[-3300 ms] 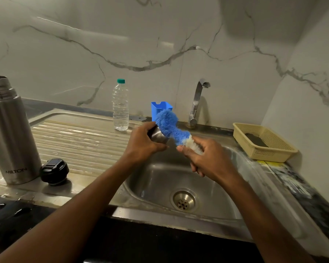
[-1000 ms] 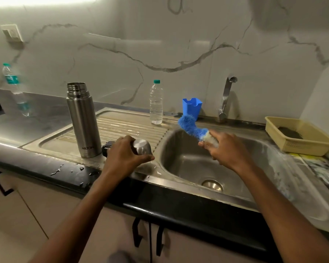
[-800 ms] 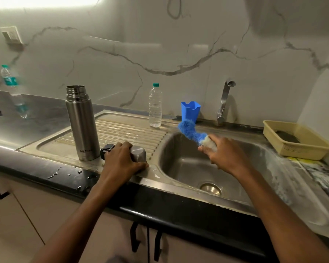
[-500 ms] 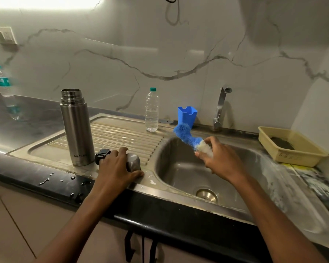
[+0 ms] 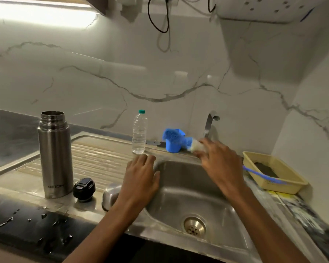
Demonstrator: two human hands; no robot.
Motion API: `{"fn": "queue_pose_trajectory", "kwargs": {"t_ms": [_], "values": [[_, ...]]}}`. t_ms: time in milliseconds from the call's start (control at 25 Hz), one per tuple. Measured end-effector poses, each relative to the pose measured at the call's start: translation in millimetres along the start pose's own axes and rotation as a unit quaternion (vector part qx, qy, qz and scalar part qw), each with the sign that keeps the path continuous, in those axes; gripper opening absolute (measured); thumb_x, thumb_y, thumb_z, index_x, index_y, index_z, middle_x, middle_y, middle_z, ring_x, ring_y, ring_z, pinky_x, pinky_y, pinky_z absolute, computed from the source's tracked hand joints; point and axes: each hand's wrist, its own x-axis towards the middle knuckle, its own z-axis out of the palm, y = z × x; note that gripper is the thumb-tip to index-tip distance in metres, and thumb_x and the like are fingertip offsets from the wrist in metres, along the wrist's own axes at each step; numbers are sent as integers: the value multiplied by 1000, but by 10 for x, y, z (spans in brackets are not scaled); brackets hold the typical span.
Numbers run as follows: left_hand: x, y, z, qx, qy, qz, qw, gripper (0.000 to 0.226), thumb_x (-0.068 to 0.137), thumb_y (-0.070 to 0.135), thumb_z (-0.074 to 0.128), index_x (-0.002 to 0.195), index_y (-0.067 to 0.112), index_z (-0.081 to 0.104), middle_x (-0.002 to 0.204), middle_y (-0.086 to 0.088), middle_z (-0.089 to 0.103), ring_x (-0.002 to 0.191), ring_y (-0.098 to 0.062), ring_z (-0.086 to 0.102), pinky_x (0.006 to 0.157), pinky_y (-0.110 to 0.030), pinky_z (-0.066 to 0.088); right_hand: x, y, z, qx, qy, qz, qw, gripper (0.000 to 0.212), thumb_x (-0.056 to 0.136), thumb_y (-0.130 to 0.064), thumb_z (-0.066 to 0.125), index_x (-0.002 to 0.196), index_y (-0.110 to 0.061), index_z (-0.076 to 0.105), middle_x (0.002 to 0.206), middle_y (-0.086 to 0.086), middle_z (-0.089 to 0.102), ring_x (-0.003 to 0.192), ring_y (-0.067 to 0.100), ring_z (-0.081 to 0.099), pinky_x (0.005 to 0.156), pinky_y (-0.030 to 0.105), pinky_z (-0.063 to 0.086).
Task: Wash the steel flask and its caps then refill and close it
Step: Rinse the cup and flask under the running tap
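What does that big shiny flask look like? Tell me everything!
The steel flask is a tall, silvery, brushed-metal cylinder. It narrows to a ridged neck, and its mouth is open, with no cap on. Small lettering sits near its bottom. It stands upright on the sink's ribbed draining board, left of a black cap. Neither hand touches it.

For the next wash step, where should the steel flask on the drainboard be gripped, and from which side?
Probably round the middle of the steel flask, from its right with the free left hand. It stands upright and open-mouthed, a plain cylinder, so curled fingers fit anywhere below the threaded neck. The black cap sits low beside its base, so come in above it.
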Motion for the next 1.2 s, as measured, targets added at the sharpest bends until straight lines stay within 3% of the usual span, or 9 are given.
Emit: {"fn": "queue_pose_trajectory", "kwargs": {"t_ms": [160, 320, 440, 560, 720, 880, 1200], "values": [[246, 15, 346, 28, -116, 49, 992, 23, 96, 31, 57, 114, 19, 65, 115, 1, 63, 112, -21, 55, 100, -36, 32, 712, -213, -200, -166, 30, -25, 985, 16, 98, -32, 60, 114, -31, 61, 99, 2, 66, 93, 29, 63, 84, 44, 37], [178, -140, 406, 3, -135, 48, 990, 17, 101, 33, 51, 107, 26, 66, 113, 8, 62, 108, -13, 53, 93, -29, 24, 1352, -440, -125, -283, 9, -22, 959, 22, 92, -18, 68, 113, -25, 66, 105, 4, 62, 103, 29, 59, 103, 54, 34], [149, -171, 389, -14, -128, 52, 990, 17, 102, 29, 49, 100, 26, 65, 107, 9, 61, 104, -12, 54, 93, -29, 27, 1687, -429, 65, -347, -46, -28, 936, 23, 91, -30, 68, 112, -22, 67, 111, 3, 62, 116, 29, 55, 114, 58, 27], [171, -156, 427, -15, -140, 69, 988, 17, 99, 30, 48, 97, 26, 64, 107, 11, 61, 105, -10, 54, 96, -30, 28, 1929, -351, 348, -402, -73, -52, 911, 23, 94, -37, 65, 111, -22, 69, 108, 0, 65, 116, 28, 55, 118, 59, 21], [245, -140, 467, -34, -128, 83, 988, 13, 90, 24, 52, 86, 24, 64, 93, 7, 62, 94, -14, 57, 89, -33, 37, 2196, -283, 728, -449, -90, -92, 884, 22, 95, -32, 66, 114, -21, 69, 116, 2, 68, 124, 31, 53, 120, 61, 16], [273, -98, 539, -29, -114, 107, 987, 7, 81, 22, 58, 77, 25, 62, 81, 8, 60, 81, -16, 57, 79, -37, 46, 2350, -284, 1073, -467, -116, -136, 866, 16, 96, -25, 64, 111, -21, 69, 111, 0, 69, 124, 30, 52, 121, 62, 12], [280, -92, 511, -46, -119, 100, 987, 16, 91, 24, 47, 87, 23, 62, 91, 6, 60, 89, -15, 53, 90, -35, 38, 2208, -268, 1552, -447, -144, -207, 858, 17, 97, -20, 63, 113, -21, 69, 115, -2, 67, 123, 26, 52, 121, 58, 15]]}}
